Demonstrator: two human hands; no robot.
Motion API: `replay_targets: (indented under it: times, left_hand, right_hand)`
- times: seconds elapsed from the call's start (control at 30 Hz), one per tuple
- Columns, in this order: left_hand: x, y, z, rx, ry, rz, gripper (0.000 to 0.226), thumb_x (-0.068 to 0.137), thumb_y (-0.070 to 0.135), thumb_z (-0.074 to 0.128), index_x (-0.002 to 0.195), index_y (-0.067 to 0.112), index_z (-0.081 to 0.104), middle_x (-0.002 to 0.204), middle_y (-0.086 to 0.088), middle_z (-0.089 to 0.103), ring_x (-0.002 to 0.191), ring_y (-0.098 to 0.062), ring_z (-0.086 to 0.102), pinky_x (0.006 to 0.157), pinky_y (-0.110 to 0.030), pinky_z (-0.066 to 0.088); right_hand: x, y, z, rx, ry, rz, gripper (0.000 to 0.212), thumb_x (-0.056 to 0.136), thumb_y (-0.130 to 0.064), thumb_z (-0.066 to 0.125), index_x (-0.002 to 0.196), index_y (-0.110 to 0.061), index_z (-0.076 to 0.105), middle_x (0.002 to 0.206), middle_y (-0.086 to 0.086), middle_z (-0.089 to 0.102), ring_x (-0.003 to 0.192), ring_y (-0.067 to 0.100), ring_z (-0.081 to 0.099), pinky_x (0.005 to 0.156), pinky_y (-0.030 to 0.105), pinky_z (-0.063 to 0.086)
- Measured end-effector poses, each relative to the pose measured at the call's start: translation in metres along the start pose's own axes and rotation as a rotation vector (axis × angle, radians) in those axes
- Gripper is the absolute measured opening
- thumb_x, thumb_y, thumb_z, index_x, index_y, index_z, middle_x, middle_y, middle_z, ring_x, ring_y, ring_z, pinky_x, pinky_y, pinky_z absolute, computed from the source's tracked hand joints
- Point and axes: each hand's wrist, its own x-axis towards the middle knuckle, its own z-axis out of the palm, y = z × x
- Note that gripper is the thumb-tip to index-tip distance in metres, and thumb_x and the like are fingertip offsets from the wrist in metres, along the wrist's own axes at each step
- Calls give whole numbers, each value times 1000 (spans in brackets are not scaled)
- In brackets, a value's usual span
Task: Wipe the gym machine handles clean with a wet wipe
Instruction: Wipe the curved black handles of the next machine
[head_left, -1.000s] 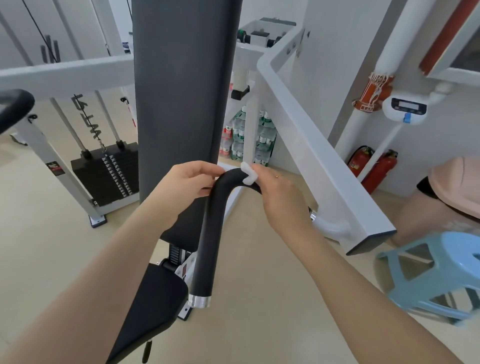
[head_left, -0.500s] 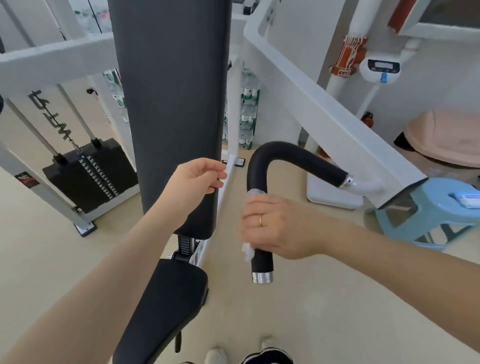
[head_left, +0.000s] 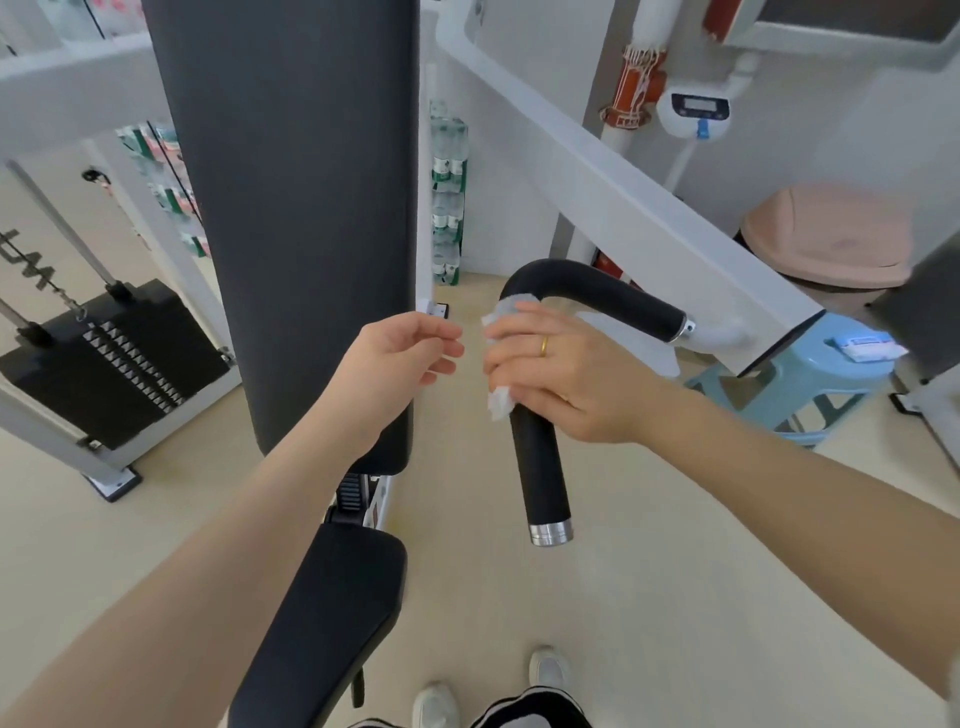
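A black foam handle (head_left: 540, 467) curves out from the white arm (head_left: 649, 218) of a gym machine and drops to a chrome end cap; a white wipe (head_left: 501, 402) is wrapped round its upper vertical stretch, just below the bend, so the cloth meets the grip on all sides. The right hand (head_left: 550, 374), a gold ring on 1 finger, curls round wipe and handle together, with wipe corners sticking out above and below the fist. That full grasp suits a stroke along the foam; the bare length below the fist looks yet to be covered. The left hand (head_left: 400, 358) hovers just beside it, apart from handle and wipe, fingers loosely bent and holding nothing, seemingly free to steady or take over. Behind it stands the black back pad (head_left: 301, 208), with the seat (head_left: 322, 613) below. A blue stool (head_left: 800, 384) by the arm carries a wipe packet (head_left: 865, 347)
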Motion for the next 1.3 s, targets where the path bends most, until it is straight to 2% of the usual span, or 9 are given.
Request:
replay_targets:
  times: [0.17, 0.27, 0.5, 0.67, 0.77, 0.87, 1.03, 1.17, 1.3]
  left_hand:
    - [2, 5, -6, -39, 60, 40, 29, 90, 2, 42, 93, 17, 66, 86, 3, 69, 76, -8, 64, 84, -29, 51]
    - [6, 10, -3, -65, 70, 49, 30, 90, 0, 41, 93, 16, 66, 84, 3, 68, 74, -7, 63, 83, -29, 51]
    - [11, 22, 23, -62, -127, 45, 27, 95, 24, 47, 121, 26, 53, 97, 10, 66, 83, -8, 65, 80, -27, 54]
    - [13, 25, 30, 46, -163, 86, 35, 90, 29, 56, 124, 33, 48, 96, 9, 69, 82, -7, 66, 78, -25, 53]
    - [14, 26, 28, 39, -175, 73, 32, 89, 27, 58, 120, 32, 52, 91, 10, 70, 75, -3, 66, 74, -22, 53]
    - [14, 28, 28, 41, -162, 71, 29, 88, 27, 59, 117, 31, 52, 87, 12, 68, 69, 3, 64, 71, -18, 52]
    - [12, 27, 16, -5, -229, -6, 26, 92, 24, 53, 117, 30, 55, 95, 11, 71, 81, -5, 68, 80, -24, 52]
    - [22, 22, 6, -87, -52, -72, 23, 94, 16, 48, 112, 19, 62, 96, 5, 70, 80, -11, 68, 81, -27, 53]
    - [26, 30, 21, -159, -32, -14, 23, 95, 16, 44, 111, 20, 61, 92, 0, 68, 72, -6, 63, 68, -22, 51]
  right_hand:
    - [-29, -35, 9, -9, -268, -252, 28, 88, -14, 42, 73, -12, 64, 74, -1, 63, 83, 27, 53, 99, 39, 32]
    - [-16, -9, 7, -24, -143, -184, 32, 92, -18, 39, 84, -9, 68, 86, 4, 67, 93, 28, 57, 103, 40, 33]
    - [-2, 33, 8, -135, 240, 601, 32, 95, -20, 36, 119, -15, 58, 115, 3, 64, 104, 24, 57, 90, 35, 41]
    - [-30, 25, 9, -172, 334, 1175, 25, 98, -23, 40, 110, -9, 58, 104, 8, 65, 98, 23, 59, 89, 35, 46]
    - [5, 30, 5, -70, 365, 973, 26, 98, -21, 35, 95, -12, 59, 90, 5, 64, 84, 25, 59, 77, 40, 47]
    - [24, 30, 1, 49, 226, 626, 32, 97, -24, 33, 111, -17, 61, 107, 3, 66, 97, 25, 58, 84, 38, 45]
    - [5, 55, -11, 80, 178, 1018, 30, 99, -25, 30, 79, -13, 50, 71, 2, 54, 67, 20, 51, 53, 25, 35]
    - [29, 32, -2, 56, 245, 624, 29, 94, -21, 38, 89, -14, 66, 88, 5, 69, 85, 26, 60, 83, 38, 47]
    - [16, 5, 12, 56, 256, 296, 34, 92, -20, 39, 100, -8, 69, 105, 10, 70, 111, 22, 58, 106, 31, 30]
